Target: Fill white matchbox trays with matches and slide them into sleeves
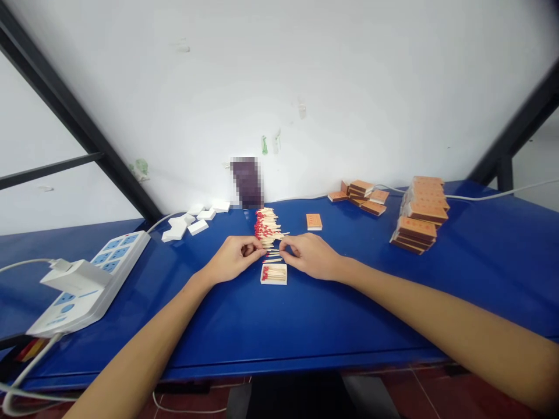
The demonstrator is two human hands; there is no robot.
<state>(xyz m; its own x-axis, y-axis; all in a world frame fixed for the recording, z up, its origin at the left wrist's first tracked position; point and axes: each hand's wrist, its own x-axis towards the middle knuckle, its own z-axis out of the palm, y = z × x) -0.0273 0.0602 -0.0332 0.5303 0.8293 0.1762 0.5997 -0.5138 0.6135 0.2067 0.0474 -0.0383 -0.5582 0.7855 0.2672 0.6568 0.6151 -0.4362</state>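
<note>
Our forearms lie low over the table (279, 337); left hand (233, 259) and right hand (312, 256) meet, fingertips pinched shut on a small bunch of matches (273, 254), one hand per end. We judge them v. light, thin and easy to snap, so hold by the sticks, not the heads. Pale wood w/ red heads. Pile (266, 227) sits just beyond the grip, part-filled tray (274, 273) just below it.

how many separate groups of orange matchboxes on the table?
3. A lone box just behind the right hand; a loose pile at the back, right of centre; a tall stacked heap far right. Boxes within the heaps may be hidden.
</note>
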